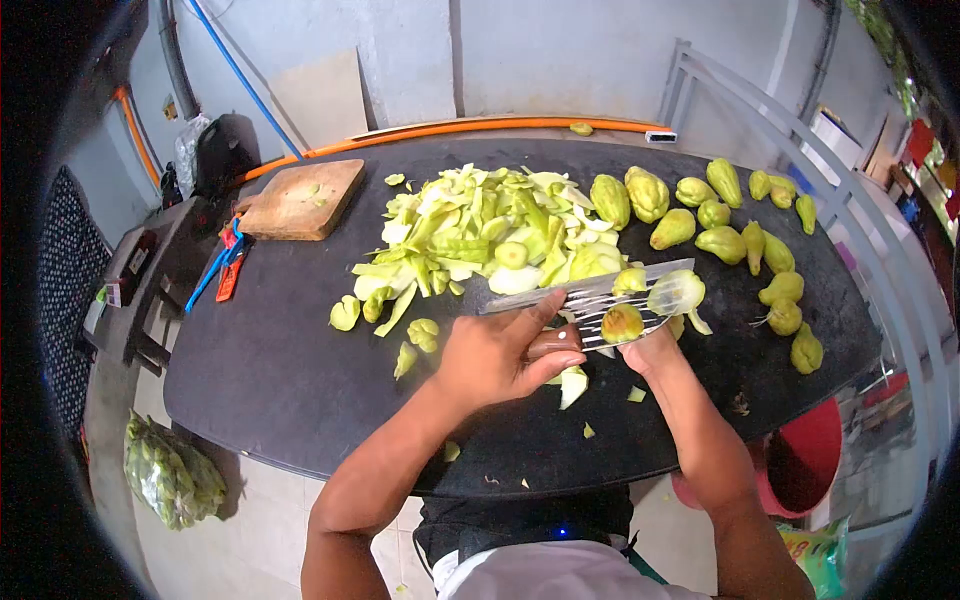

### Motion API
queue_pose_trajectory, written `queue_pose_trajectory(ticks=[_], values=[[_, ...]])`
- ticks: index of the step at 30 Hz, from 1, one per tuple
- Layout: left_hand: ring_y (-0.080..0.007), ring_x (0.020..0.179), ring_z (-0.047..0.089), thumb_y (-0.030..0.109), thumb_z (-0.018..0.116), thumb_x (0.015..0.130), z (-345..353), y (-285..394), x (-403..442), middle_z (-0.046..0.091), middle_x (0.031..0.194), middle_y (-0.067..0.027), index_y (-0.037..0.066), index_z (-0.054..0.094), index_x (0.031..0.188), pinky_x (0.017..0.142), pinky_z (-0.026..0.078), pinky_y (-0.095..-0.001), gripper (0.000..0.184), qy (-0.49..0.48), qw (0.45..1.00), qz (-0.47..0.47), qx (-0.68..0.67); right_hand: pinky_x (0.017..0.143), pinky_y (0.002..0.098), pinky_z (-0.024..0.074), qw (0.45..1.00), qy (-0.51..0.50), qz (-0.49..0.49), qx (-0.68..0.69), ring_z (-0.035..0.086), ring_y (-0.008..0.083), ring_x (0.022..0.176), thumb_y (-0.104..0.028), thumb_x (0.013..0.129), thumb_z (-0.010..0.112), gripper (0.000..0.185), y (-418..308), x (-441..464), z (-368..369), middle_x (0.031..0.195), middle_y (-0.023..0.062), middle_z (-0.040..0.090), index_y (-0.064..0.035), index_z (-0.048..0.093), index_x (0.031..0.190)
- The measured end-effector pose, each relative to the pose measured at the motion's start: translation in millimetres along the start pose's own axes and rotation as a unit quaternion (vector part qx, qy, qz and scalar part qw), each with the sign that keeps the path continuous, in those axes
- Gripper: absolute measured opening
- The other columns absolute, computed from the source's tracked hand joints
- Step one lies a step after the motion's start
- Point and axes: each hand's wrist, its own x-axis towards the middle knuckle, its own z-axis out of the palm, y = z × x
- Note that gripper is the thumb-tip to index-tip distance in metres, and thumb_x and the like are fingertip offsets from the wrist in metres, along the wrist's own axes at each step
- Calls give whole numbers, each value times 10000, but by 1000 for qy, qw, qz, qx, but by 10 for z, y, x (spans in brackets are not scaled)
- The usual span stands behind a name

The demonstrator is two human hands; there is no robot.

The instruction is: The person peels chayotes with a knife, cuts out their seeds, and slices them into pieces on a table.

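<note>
My left hand [490, 352] is closed round the brown handle [555, 342] of a wide cleaver, its index finger stretched along the top. The shiny, streaked cleaver blade [590, 302] points right over the table. Chayote pieces lie on or against it: a browned one [622, 323] and a pale round slice [677, 293] near the tip. Under the blade, my right hand [652, 350] is closed on a chayote, mostly hidden, with only bits of green showing by the fingers. Beyond the blade rises a heap of sliced chayote [480, 225].
Several whole chayotes [722, 243] lie at the table's right. A wooden board [302, 200] and an orange-and-blue tool [230, 265] sit at the left of the dark table [270, 370]. A bag of green produce [172, 475] and a red bucket [810, 450] stand below.
</note>
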Motion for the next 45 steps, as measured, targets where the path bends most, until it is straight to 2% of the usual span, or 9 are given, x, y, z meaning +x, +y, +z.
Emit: queue_pose_trajectory(ticks=[7,11,14,23,26,29,36,40,45], values=[[-315,679,722,541,734,842,-36,-108,-26,717,770,-135,48,637,1304,610,576,-398,682,-15,1000,3,9,1028,377,510,997,-53,22,46,598,198,1198,-202,931,699,490,2,-5,-5,1292,67,592,-106,480,1359],[-345,699,718,589,629,904,-145,-447,-63,723,807,-169,99,645,1315,658,571,-417,639,-12,986,-164,15,928,515,559,992,-86,-47,-80,648,329,1154,-191,898,704,579,-289,-60,360,1269,147,625,-17,467,1397],[-242,901,752,411,682,939,-243,-436,-25,756,965,-187,-15,642,1286,813,567,-336,551,-58,965,-254,17,875,473,588,989,-89,-50,-111,658,335,1137,-216,877,731,637,-332,-62,388,1266,155,625,-9,450,1410],[-366,786,726,528,606,940,-119,-432,-4,725,838,-214,61,665,1279,753,564,-432,581,-11,965,-262,-19,802,394,611,988,-82,-7,-131,624,275,1194,-17,879,682,799,-358,-38,360,1389,89,534,-162,285,1557],[-199,917,734,385,668,960,-228,-303,64,759,977,-182,-29,640,1281,846,553,-334,525,-49,950,-306,-50,829,400,603,992,-73,38,-101,608,252,1203,3,878,678,825,-351,-29,339,1425,68,504,-182,271,1571],[-189,912,730,364,671,962,-194,-294,46,760,984,-174,-35,637,1281,834,553,-331,512,-43,952,-298,-45,821,392,606,996,-19,44,-81,634,193,1084,15,852,720,738,-374,-34,429,1280,60,586,-155,401,1495],[-312,746,737,485,760,840,-142,-57,4,730,861,-149,65,611,1356,662,576,-371,681,-47,991,-115,48,887,414,569,992,-30,33,-120,645,198,1084,-67,802,807,625,-210,-1,64,1245,79,621,-88,505,1349],[-186,482,587,548,814,738,-21,30,10,544,586,-17,28,590,1370,491,507,-327,848,25,985,105,132,1020,430,518,997,-31,55,54,603,270,1192,-306,1028,535,449,22,27,-121,1341,120,577,-112,457,1426],[-166,498,588,553,825,715,2,51,7,531,588,0,2,592,1357,489,505,-318,878,34,979,129,151,993,433,537,994,-31,47,97,615,271,1175,-304,1041,502,431,99,16,-203,1333,135,581,-109,457,1424]])
